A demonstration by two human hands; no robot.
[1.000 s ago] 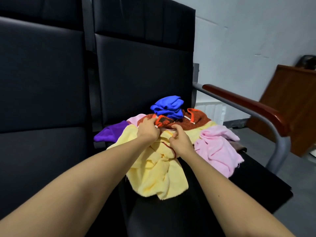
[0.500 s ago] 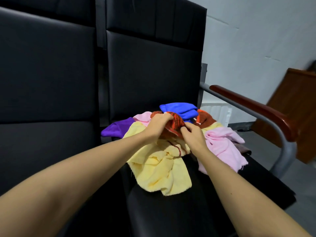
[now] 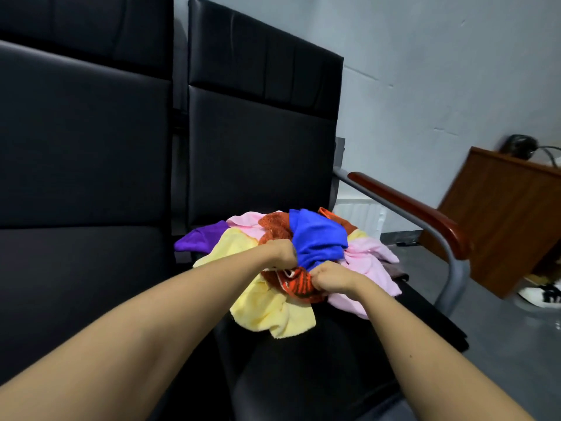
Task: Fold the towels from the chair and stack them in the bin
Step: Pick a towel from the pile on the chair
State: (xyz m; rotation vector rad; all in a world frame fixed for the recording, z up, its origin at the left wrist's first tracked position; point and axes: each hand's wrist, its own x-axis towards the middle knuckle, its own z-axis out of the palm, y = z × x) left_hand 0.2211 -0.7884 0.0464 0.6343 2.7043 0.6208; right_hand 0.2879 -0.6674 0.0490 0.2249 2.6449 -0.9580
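A heap of crumpled towels lies on the black chair seat (image 3: 318, 360). My left hand (image 3: 280, 253) and my right hand (image 3: 329, 276) both grip the rust-orange towel (image 3: 299, 285), which is pulled toward me between them. A blue towel (image 3: 318, 238) lies draped over the orange one, just behind my hands. A yellow towel (image 3: 267, 311) hangs toward the seat's front under my hands. A pink towel (image 3: 370, 265) lies to the right and a purple towel (image 3: 200, 238) at the left back. No bin is in view.
The chair's tall black backrest (image 3: 258, 141) rises behind the heap. A wooden armrest on a grey metal tube (image 3: 425, 214) runs along the right. A second black seat (image 3: 76, 177) adjoins on the left. A brown wooden cabinet (image 3: 501, 220) stands at the right on grey floor.
Both hands have drawn the orange towel toward me out of the heap. The blue towel has slid forward over it and spread out. The view has shifted.
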